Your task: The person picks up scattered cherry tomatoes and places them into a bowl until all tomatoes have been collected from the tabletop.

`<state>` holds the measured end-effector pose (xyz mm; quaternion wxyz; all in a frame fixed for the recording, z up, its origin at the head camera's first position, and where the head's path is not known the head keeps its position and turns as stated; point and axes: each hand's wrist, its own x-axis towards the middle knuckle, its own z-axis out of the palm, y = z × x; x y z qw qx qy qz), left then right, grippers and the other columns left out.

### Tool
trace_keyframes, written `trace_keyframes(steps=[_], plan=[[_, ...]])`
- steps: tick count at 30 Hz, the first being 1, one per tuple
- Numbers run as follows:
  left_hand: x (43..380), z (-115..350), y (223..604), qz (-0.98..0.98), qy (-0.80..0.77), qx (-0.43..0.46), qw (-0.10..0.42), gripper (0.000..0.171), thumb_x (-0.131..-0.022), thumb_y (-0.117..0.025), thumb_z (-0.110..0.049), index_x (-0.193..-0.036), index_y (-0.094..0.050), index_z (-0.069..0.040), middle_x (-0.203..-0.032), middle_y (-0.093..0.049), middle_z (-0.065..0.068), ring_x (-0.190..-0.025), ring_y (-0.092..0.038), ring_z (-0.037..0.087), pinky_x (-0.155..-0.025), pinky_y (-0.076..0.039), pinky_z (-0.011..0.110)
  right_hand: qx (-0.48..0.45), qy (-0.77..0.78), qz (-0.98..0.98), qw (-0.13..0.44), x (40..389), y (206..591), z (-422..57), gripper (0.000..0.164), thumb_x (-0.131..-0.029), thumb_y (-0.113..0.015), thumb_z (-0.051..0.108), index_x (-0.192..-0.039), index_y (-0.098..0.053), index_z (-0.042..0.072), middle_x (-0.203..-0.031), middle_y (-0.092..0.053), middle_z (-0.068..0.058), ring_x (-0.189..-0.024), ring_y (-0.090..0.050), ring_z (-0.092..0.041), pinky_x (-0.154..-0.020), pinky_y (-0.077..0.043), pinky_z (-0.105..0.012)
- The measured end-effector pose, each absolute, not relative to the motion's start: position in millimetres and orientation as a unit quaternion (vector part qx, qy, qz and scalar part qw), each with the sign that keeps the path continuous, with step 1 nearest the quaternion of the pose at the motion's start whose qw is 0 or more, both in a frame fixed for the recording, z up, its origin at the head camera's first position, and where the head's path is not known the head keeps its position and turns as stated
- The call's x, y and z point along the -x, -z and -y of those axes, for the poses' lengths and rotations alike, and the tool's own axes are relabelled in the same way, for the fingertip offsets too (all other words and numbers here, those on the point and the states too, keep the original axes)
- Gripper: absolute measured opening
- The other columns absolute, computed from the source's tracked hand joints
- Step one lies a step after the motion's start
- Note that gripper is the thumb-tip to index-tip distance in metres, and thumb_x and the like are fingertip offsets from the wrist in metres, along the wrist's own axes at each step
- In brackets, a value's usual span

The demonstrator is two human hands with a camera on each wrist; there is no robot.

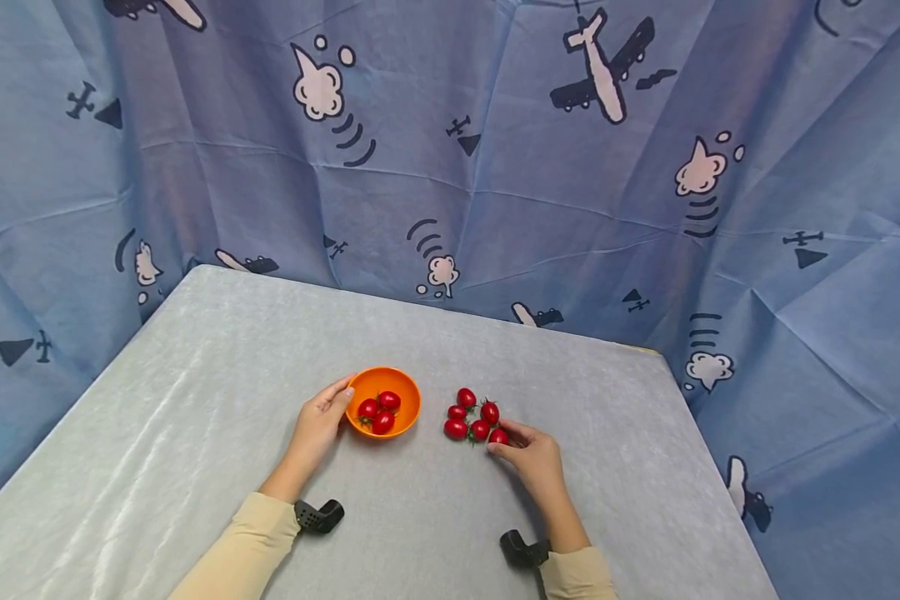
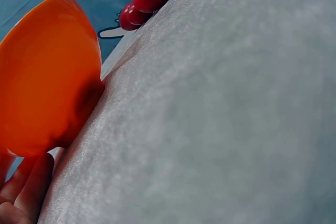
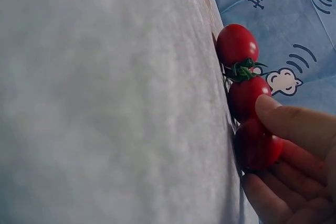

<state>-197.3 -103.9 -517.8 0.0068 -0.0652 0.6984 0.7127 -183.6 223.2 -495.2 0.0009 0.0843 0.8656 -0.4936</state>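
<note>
An orange bowl [image 1: 409, 421] stands on the table with three red cherry tomatoes [image 1: 383, 422] inside. My left hand [image 1: 322, 419] grips the bowl's left side, its thumb at the rim and its fingers along the outer wall. To the right of the bowl lies a loose cluster of several cherry tomatoes [image 1: 456, 429], some with green stems. At the cluster's near right end, my right hand [image 1: 534, 457] pinches one cherry tomato [image 3: 257, 145] between thumb and fingers. That tomato appears to be still at the tabletop, touching or close to its neighbour [image 3: 247, 98].
A pale grey cloth covers the table [image 1: 412, 533]. Behind it hangs a blue curtain [image 1: 495, 167] printed with planes and clouds. Each wrist wears a black camera, one on the left [image 1: 319, 516] and one on the right [image 1: 523, 550].
</note>
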Motion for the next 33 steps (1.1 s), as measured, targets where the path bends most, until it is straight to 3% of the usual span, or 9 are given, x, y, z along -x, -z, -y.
trace_keyframes(steps=[10,14,20,27,33], plan=[[196.6,105.4,517.7,-0.702,-0.709,0.065,0.006,0.043,-0.104,-0.052,-0.026,-0.143,-0.054,-0.007,-0.149,-0.053,0.009,-0.139,-0.046,0.018,-0.111,-0.041,0.024,-0.094,0.484,-0.870,-0.004,183.0,495.5,-222.4,0.042,-0.076,-0.085,0.012,-0.114,-0.074,0.000,-0.119,-0.071,-0.019,-0.114,-0.067,-0.031,-0.089,-0.058,-0.031],[196.5,105.3,517.0,-0.700,-0.711,0.064,0.007,0.043,-0.104,-0.053,-0.026,-0.143,-0.054,-0.008,-0.149,-0.053,0.008,-0.138,-0.046,0.017,-0.109,-0.041,0.019,-0.104,0.470,-0.877,-0.007,181.4,492.8,-222.5,0.040,-0.077,-0.085,0.017,-0.114,-0.075,0.004,-0.118,-0.072,-0.017,-0.119,-0.064,-0.030,-0.091,-0.057,-0.031],[197.7,105.1,518.0,-0.698,-0.713,0.064,0.004,0.042,-0.103,-0.054,-0.026,-0.141,-0.056,-0.009,-0.147,-0.055,0.008,-0.137,-0.048,0.017,-0.102,-0.042,0.009,-0.116,0.485,-0.867,-0.009,179.3,484.3,-220.7,0.042,-0.077,-0.086,0.021,-0.115,-0.075,0.007,-0.121,-0.072,-0.015,-0.123,-0.062,-0.029,-0.083,-0.056,-0.020],[197.4,104.7,517.6,-0.702,-0.709,0.062,0.003,0.042,-0.103,-0.054,-0.025,-0.141,-0.056,-0.008,-0.147,-0.055,0.008,-0.137,-0.048,0.017,-0.101,-0.042,0.009,-0.110,0.504,-0.857,-0.018,176.9,472.7,-214.1,0.044,-0.078,-0.086,0.022,-0.118,-0.074,0.007,-0.126,-0.070,-0.015,-0.123,-0.062,-0.029,-0.095,-0.057,-0.038],[196.4,103.9,516.9,-0.704,-0.708,0.062,0.001,0.042,-0.103,-0.054,-0.026,-0.141,-0.056,-0.009,-0.146,-0.056,0.007,-0.136,-0.049,0.016,-0.106,-0.042,0.014,-0.091,0.514,-0.852,-0.037,180.1,469.5,-204.4,0.041,-0.077,-0.086,0.016,-0.115,-0.075,0.006,-0.122,-0.072,-0.014,-0.117,-0.066,-0.028,-0.094,-0.058,-0.037]])
